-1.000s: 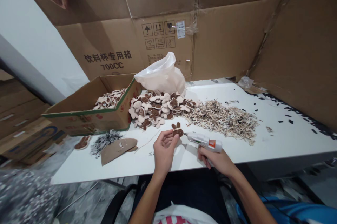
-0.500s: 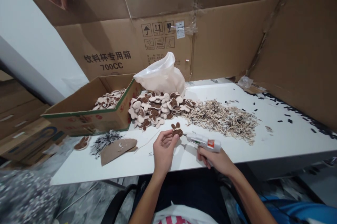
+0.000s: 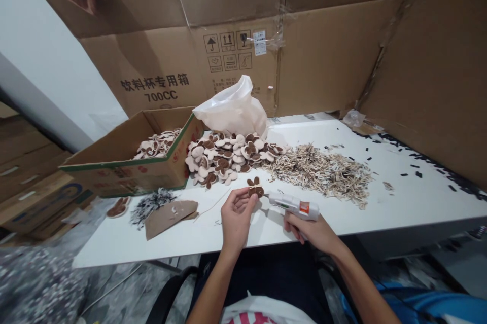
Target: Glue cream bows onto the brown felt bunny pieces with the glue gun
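Observation:
My left hand (image 3: 236, 215) pinches a small brown bunny-shaped piece (image 3: 254, 187) just above the white table (image 3: 380, 212). My right hand (image 3: 309, 230) grips a white glue gun (image 3: 292, 204), and its nozzle touches the right side of the brown piece. A heap of beige and brown bunny-shaped pieces (image 3: 228, 156) lies just beyond my hands. To the right of the heap spreads a pile of small pale bows or scraps (image 3: 323, 169).
An open cardboard box (image 3: 125, 162) with more pieces stands at the left. A white plastic bag (image 3: 234, 108) sits behind the heap. Cardboard sheets (image 3: 323, 50) wall the back and right. A cardboard scrap (image 3: 169, 215) and dark shreds (image 3: 150, 202) lie at front left.
Both hands, with the piece and the glue gun, have shifted very slightly to the left; otherwise nothing has changed.

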The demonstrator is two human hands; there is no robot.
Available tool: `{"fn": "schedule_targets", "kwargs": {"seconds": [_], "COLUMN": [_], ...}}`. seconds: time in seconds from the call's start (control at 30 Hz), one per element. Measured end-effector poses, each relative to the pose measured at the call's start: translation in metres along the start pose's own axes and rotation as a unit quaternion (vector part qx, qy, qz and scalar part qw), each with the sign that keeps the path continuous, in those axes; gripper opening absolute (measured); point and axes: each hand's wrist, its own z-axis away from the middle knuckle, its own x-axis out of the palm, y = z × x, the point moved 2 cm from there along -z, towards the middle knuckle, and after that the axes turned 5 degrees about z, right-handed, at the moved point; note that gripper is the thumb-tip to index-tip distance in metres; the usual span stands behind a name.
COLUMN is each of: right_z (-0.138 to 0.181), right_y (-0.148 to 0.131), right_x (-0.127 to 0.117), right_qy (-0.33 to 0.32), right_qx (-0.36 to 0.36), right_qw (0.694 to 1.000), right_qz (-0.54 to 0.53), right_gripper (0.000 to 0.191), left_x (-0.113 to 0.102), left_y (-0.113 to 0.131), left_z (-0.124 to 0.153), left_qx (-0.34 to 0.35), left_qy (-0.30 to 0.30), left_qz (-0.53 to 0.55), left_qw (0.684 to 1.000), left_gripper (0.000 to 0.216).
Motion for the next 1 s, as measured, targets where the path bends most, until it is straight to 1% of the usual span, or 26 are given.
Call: {"fn": "schedule_targets", "kwargs": {"seconds": [0.27,0.43,0.6,0.7,0.73,0.83,0.93,1.0], "right_z": [0.001,0.003,0.001,-0.002,-0.003,-0.006,-0.007,-0.006], "right_y": [0.001,0.003,0.007,0.012,0.014,0.016,0.011,0.007], "right_x": [-0.002,-0.003,-0.005,-0.005,-0.005,-0.003,-0.003,-0.004], "right_qy": [-0.03,-0.017,-0.012,-0.002,0.02,0.057,0.087,0.099], "right_qx": [-0.036,-0.045,-0.054,-0.061,-0.062,-0.049,-0.028,-0.031], "right_qw": [0.998,0.999,0.994,0.985,0.981,0.971,0.97,0.972], "right_qz": [-0.029,-0.025,-0.093,-0.159,-0.185,-0.227,-0.226,-0.213], "right_gripper": [0.03,0.034,0.034,0.029,0.028,0.028,0.032,0.033], "left_x": [0.0,0.0,-0.002,-0.002,-0.002,0.002,0.007,0.011], "left_y": [0.0,-0.001,-0.006,-0.004,-0.002,0.005,0.012,0.015], "left_z": [0.0,0.0,-0.001,-0.001,-0.001,0.003,0.007,0.011], "left_qx": [0.0,-0.004,0.01,0.023,0.026,0.036,0.048,0.058], "left_qy": [-0.004,-0.019,-0.035,-0.037,-0.041,-0.076,-0.148,-0.2], "left_qz": [-0.003,0.002,-0.032,-0.059,-0.067,-0.098,-0.139,-0.162], "left_qw": [1.0,1.0,0.999,0.997,0.997,0.992,0.978,0.965], "left_gripper": [0.036,0.036,0.038,0.037,0.036,0.032,0.027,0.026]}}
